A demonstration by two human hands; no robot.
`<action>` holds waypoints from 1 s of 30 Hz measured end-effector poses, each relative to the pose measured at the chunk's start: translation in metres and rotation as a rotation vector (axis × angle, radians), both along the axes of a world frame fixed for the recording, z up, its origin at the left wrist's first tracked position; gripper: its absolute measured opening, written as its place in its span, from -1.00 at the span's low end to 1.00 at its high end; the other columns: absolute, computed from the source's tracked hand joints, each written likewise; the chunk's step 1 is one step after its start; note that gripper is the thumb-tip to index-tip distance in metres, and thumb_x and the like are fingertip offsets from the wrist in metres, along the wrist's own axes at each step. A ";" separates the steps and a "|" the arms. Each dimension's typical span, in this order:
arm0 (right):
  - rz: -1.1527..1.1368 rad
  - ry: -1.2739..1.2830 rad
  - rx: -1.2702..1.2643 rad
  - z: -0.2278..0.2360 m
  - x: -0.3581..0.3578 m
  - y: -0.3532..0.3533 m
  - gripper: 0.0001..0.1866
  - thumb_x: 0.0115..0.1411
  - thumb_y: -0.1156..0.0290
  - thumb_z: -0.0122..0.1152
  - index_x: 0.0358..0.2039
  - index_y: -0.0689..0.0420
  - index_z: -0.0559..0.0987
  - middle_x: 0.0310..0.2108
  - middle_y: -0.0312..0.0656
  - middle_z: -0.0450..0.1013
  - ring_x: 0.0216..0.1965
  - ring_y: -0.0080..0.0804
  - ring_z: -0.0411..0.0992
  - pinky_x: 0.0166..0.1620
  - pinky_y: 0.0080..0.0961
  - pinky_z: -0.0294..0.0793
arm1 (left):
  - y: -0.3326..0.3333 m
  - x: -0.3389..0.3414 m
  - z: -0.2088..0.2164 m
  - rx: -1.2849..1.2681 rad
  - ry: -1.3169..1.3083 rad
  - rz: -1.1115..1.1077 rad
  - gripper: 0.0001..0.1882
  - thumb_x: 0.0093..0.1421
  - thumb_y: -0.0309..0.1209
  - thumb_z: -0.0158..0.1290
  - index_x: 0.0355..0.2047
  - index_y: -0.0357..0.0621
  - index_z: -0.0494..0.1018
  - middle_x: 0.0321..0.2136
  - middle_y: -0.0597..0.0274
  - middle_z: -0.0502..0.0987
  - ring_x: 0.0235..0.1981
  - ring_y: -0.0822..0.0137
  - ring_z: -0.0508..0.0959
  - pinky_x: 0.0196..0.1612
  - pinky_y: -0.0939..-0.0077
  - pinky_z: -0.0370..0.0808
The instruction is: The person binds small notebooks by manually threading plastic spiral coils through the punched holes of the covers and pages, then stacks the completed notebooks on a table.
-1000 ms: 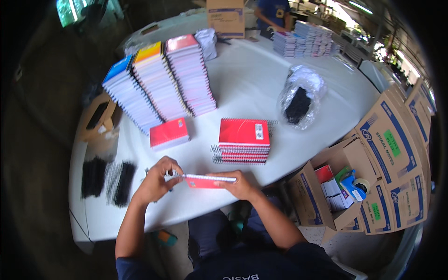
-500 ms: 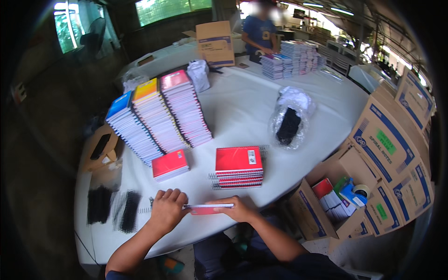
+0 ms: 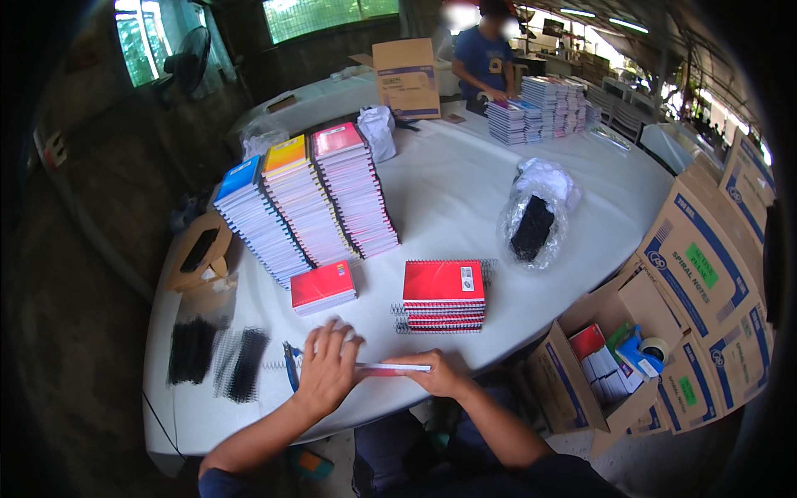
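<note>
Red thin notebook (image 3: 390,368) sits edge-on at the table's (image 3: 465,191) near edge, my left hand (image 3: 325,371) pressing its spine end, my right hand (image 3: 436,378) pinching it steady, pliers (image 3: 290,363) just left.

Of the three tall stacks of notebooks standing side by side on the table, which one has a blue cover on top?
The leftmost stack, nearest the table's left edge. The middle stack is topped with a yellow-orange cover and the right stack with a pink-red one.

Red spiral notebook (image 3: 390,368), seen edge-on

It lies flat and closed, thin white page edge showing, at the near edge of the white worktop (image 3: 448,199).
</note>
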State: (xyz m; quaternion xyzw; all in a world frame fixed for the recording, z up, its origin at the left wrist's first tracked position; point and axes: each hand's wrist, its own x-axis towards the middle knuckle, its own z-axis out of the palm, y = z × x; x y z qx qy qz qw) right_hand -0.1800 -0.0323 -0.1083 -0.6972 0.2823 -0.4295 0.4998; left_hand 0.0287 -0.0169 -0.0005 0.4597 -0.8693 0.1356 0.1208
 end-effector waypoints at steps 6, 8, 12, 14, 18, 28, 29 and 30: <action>-0.080 -0.112 -0.198 0.004 0.017 0.029 -0.61 0.09 0.64 0.08 -0.04 0.07 0.52 -0.09 -0.11 0.48 -0.13 -0.29 0.49 -0.08 -0.48 0.44 | 0.073 0.016 -0.105 0.270 -0.076 -0.032 0.13 -0.10 0.37 -0.06 0.19 -0.38 0.02 0.22 -0.35 -0.06 0.25 -0.29 -0.08 0.19 -0.26 -0.18; -0.050 -0.039 -0.244 -0.005 0.023 0.032 -0.56 0.05 0.67 0.06 -0.03 0.05 0.51 -0.08 -0.12 0.47 -0.13 -0.24 0.49 -0.09 -0.47 0.44 | 0.054 0.024 -0.088 -0.473 0.063 -0.064 0.20 -0.08 0.40 -0.08 0.21 -0.47 -0.10 0.22 -0.41 -0.15 0.25 -0.34 -0.14 0.20 -0.26 -0.27; 0.013 0.044 -0.208 0.003 0.034 0.049 -0.44 -0.03 0.72 0.01 0.02 -0.01 0.48 -0.04 -0.15 0.44 -0.14 -0.15 0.47 -0.09 -0.43 0.44 | 0.049 0.030 -0.105 -0.238 0.282 0.081 0.23 -0.04 0.39 -0.12 0.21 -0.53 -0.21 0.20 -0.55 -0.27 0.24 -0.44 -0.30 0.14 -0.39 -0.39; -0.061 -0.032 -0.267 -0.003 0.034 0.045 -0.43 -0.02 0.72 0.02 0.04 -0.03 0.46 -0.03 -0.16 0.43 -0.11 -0.18 0.47 -0.08 -0.42 0.44 | 0.092 0.034 -0.159 0.024 0.306 -0.071 0.23 -0.04 0.43 -0.20 0.22 -0.50 -0.23 0.20 -0.56 -0.33 0.23 -0.45 -0.35 0.13 -0.42 -0.37; -0.034 0.024 -0.379 0.008 0.034 0.049 -0.44 0.00 0.68 0.07 0.04 -0.04 0.45 -0.06 -0.15 0.45 -0.10 -0.16 0.46 -0.07 -0.38 0.45 | 0.059 0.036 -0.105 -0.419 0.121 -0.013 0.21 -0.04 0.45 -0.26 0.24 -0.45 -0.22 0.20 -0.57 -0.34 0.23 -0.46 -0.35 0.12 -0.43 -0.34; -0.097 0.060 -0.343 -0.001 0.042 0.058 -0.49 -0.02 0.61 0.14 0.01 0.03 0.47 -0.12 -0.06 0.47 -0.18 -0.10 0.48 -0.14 -0.33 0.47 | 0.038 0.023 -0.099 -0.507 0.382 0.164 0.18 -0.01 0.43 -0.25 0.23 -0.43 -0.21 0.21 -0.51 -0.28 0.23 -0.46 -0.32 0.13 -0.42 -0.29; -0.059 0.083 -0.316 0.000 0.046 0.058 -0.49 -0.02 0.60 0.14 0.01 0.03 0.47 -0.12 -0.06 0.47 -0.16 -0.11 0.48 -0.13 -0.34 0.46 | 0.046 0.024 -0.118 -0.338 0.361 0.034 0.16 0.00 0.42 -0.26 0.23 -0.42 -0.20 0.21 -0.50 -0.31 0.23 -0.46 -0.33 0.12 -0.43 -0.29; -0.056 0.020 -0.279 0.003 0.044 0.056 -0.49 -0.03 0.60 0.14 0.00 0.01 0.48 -0.12 -0.06 0.47 -0.15 -0.13 0.47 -0.13 -0.33 0.47 | 0.056 0.022 -0.140 -0.178 0.347 -0.094 0.15 0.01 0.42 -0.27 0.24 -0.40 -0.20 0.22 -0.49 -0.34 0.23 -0.46 -0.34 0.12 -0.43 -0.30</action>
